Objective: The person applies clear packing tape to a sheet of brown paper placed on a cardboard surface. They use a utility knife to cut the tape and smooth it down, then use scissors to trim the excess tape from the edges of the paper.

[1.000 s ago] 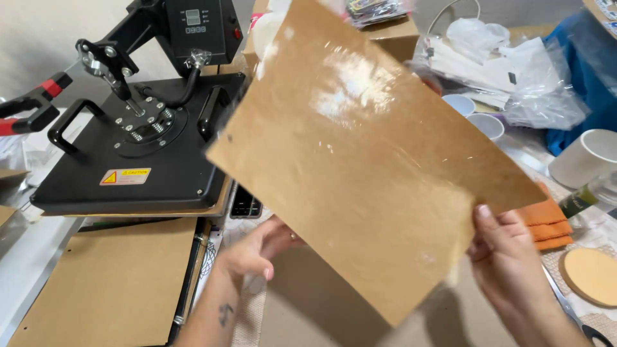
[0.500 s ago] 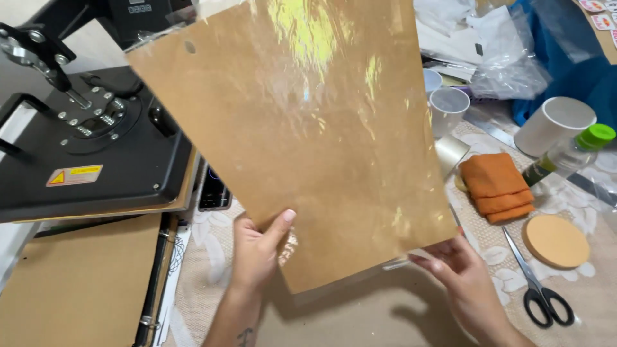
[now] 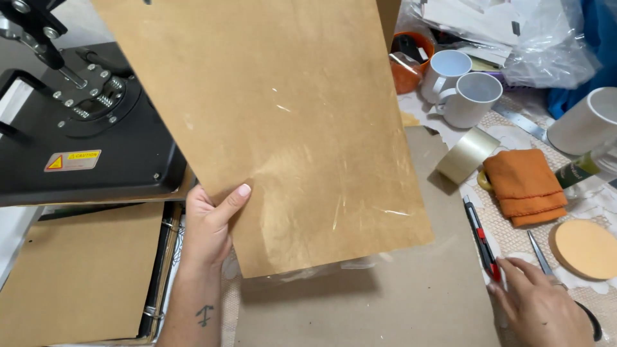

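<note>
My left hand (image 3: 209,225) grips the lower left edge of a large glossy brown sheet (image 3: 276,122), thumb on its face, and holds it up over the bench. My right hand (image 3: 540,305) has no hold on the sheet; it rests at the lower right on the table, fingers spread, with its fingertips touching the end of a red and black utility knife (image 3: 482,238). Scissors (image 3: 538,252) lie just beside that hand. A thin clear film shows along the sheet's bottom edge.
A black heat press (image 3: 83,128) fills the left side, with brown board (image 3: 77,270) below it. To the right lie a tape roll (image 3: 468,155), folded orange cloth (image 3: 524,186), round cork coaster (image 3: 586,249), white mugs (image 3: 472,97) and plastic bags (image 3: 546,38).
My right hand let go of the sheet and dropped to the table by the utility knife. The sheet now hangs from my left hand alone and has shifted left.
</note>
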